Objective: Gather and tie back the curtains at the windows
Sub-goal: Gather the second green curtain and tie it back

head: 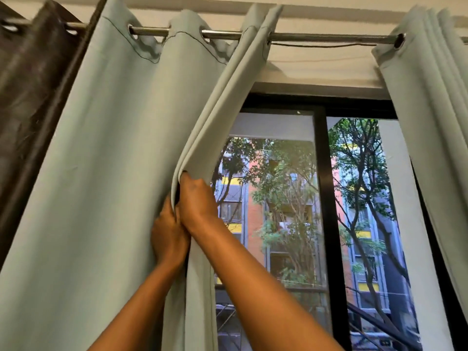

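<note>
Near the middle of the rod, my left hand and right hand both squeeze the folded edge of the green curtain. It hangs left of the window. A brown curtain hangs farther left, another green one at the right end.

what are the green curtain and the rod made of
Green curtain: looks like thick matte woven cloth; it drapes in soft folds, stitched hem on top. Rod: probably polished metal, with bright glints. Left hand and right hand grip the curtain's edge.
</note>
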